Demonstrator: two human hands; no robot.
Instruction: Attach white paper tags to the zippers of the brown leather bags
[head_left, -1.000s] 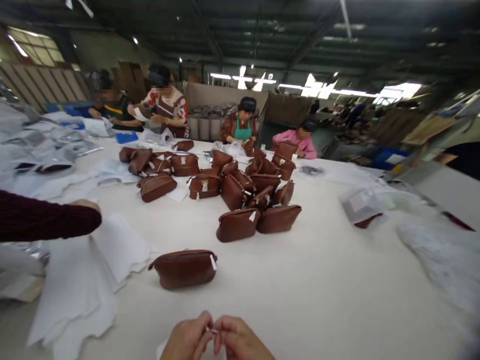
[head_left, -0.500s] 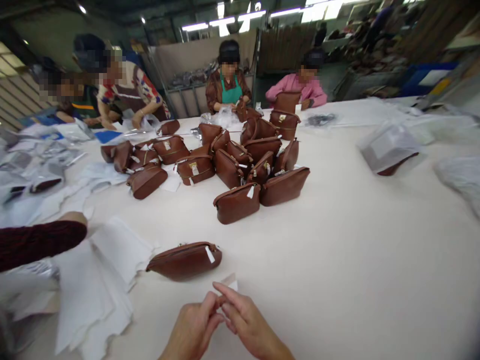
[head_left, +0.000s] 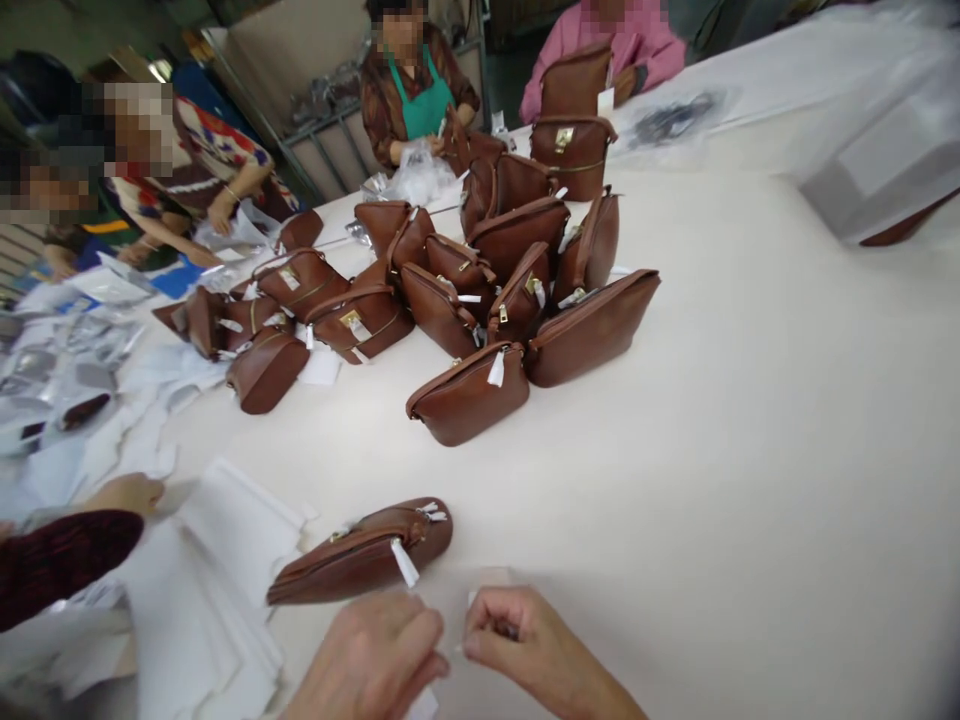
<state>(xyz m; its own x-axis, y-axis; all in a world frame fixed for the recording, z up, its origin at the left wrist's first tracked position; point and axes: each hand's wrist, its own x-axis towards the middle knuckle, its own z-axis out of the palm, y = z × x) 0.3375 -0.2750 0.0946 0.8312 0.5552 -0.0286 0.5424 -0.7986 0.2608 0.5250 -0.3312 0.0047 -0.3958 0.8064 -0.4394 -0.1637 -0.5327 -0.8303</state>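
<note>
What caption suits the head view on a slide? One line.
Left hand and right hand close together over a white table, a brown bag just beyond.

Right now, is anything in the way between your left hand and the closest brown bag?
Nothing visible stands between the left hand and the closest brown bag; just the bag's own white tag hangs on the near side.
</note>
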